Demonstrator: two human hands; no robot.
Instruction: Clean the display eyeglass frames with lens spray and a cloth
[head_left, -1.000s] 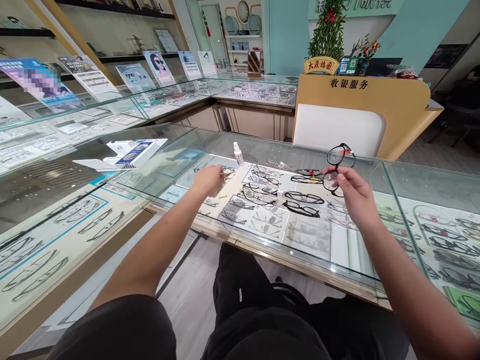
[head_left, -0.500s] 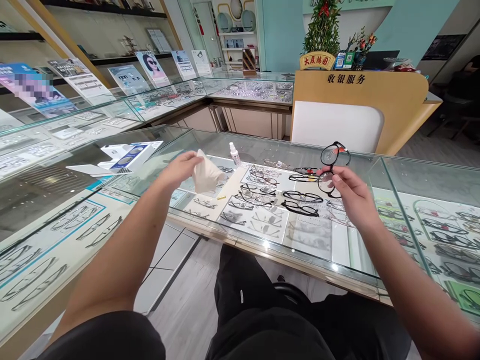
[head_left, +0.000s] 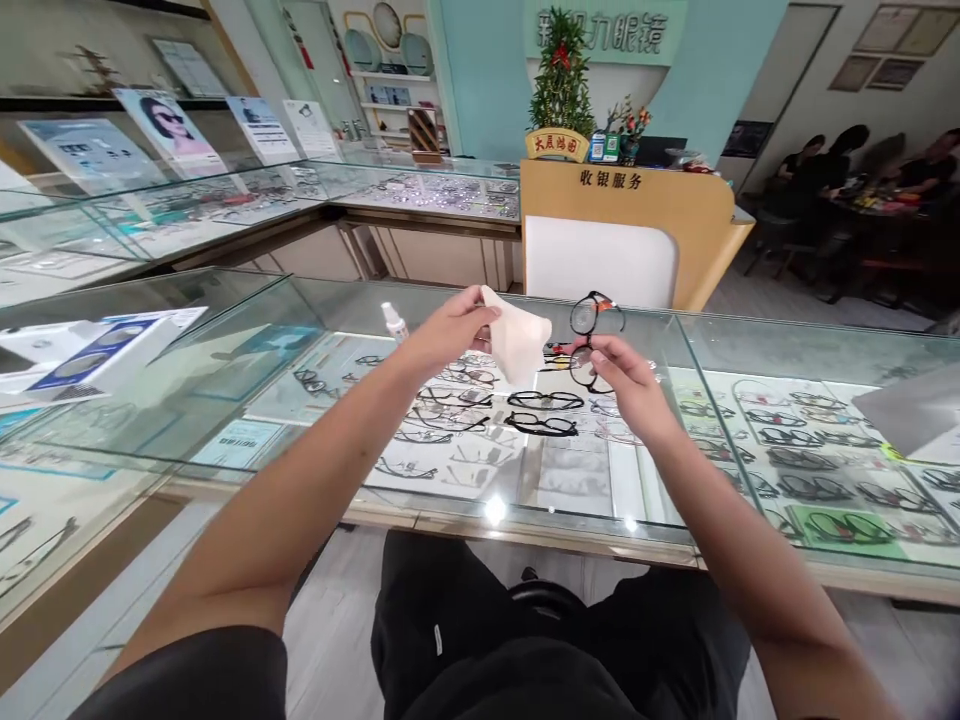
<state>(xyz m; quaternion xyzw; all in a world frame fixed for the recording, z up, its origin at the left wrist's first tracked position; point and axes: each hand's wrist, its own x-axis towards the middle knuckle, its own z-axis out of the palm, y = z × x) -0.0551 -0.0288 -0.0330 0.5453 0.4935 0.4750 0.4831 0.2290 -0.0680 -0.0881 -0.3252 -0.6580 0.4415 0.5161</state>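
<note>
Between the fingers of my left hand [head_left: 459, 328] hangs a cream-coloured cloth [head_left: 517, 340], pinched at its upper left corner. My right hand [head_left: 626, 382] is closed on a pair of black-rimmed eyeglasses [head_left: 583, 312], held on end above the glass counter [head_left: 360, 310] with one lens over the other. A small gap separates the cloth from the glasses. Behind my left forearm a white spray bottle [head_left: 394, 322] stands on the counter. Under the glass lie several pairs of spectacles, among them a thick black pair [head_left: 541, 424].
An opened white and blue box [head_left: 97, 352] lies on the counter at the left. A white object [head_left: 919, 405] rests at the right end. Beyond stands a wooden cashier desk [head_left: 622, 200] with a potted plant [head_left: 561, 80]. Several people sit at the far right.
My left hand has carried the cloth rightward, close to the eyeglasses. The view has turned to the right. My right hand keeps its hold on the glasses.
</note>
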